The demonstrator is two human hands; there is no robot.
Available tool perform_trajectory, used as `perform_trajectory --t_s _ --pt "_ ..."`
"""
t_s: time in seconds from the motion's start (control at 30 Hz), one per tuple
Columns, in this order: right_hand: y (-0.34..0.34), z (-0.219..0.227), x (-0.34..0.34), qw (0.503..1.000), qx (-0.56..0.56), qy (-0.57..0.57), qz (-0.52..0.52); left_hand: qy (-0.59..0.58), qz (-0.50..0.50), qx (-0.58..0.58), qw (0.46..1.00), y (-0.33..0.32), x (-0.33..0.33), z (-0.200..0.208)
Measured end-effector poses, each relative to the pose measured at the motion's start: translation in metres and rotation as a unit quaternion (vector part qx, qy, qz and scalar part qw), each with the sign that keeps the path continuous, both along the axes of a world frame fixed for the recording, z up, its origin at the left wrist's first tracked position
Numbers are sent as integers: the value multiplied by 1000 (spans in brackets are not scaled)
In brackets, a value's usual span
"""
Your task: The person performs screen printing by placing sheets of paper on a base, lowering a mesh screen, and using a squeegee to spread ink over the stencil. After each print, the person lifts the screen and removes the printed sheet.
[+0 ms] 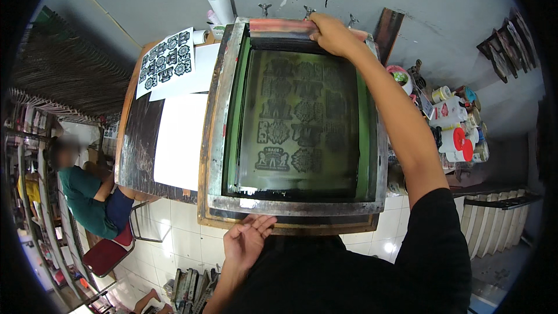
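Note:
A screen printing frame (296, 205) with a metal rim lies over a wood-edged board (204, 212) in front of me. Its green mesh (349, 139) carries dark emblem designs, with dark ink along the near inner edge. At the far end, my right hand (334, 35) is closed around a wide squeegee (279, 25) with a worn reddish handle; its blade rests inside the frame and my fingertips are partly hidden. Below the near rim, my left hand (247, 238) is palm up with fingers extended, holding nothing, close to the board's edge.
To the left, a dark table (136, 151) bears white sheets (181, 139), a printed design sheet (167, 64) and a paper roll (221, 6). Tubs and bottles (450, 113) crowd the right side. A seated person (90, 197) is at far left.

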State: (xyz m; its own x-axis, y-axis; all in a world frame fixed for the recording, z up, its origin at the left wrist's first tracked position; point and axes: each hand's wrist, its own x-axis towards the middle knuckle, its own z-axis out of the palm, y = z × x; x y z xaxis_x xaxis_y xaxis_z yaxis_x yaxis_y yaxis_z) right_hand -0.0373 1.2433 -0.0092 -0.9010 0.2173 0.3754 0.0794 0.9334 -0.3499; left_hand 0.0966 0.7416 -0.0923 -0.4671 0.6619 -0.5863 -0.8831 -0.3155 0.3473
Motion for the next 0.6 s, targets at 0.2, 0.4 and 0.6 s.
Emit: perform_trajectory --t_s 0.2,0.4,0.6 --pt "-85 82 102 998 19 51 -2 157 -47 66 984 12 -19 28" --pt "-162 158 208 994 17 105 -5 296 -91 240 920 51 -51 123" --pt "-187 211 223 969 18 220 -109 384 -206 378 817 112 -95 213"
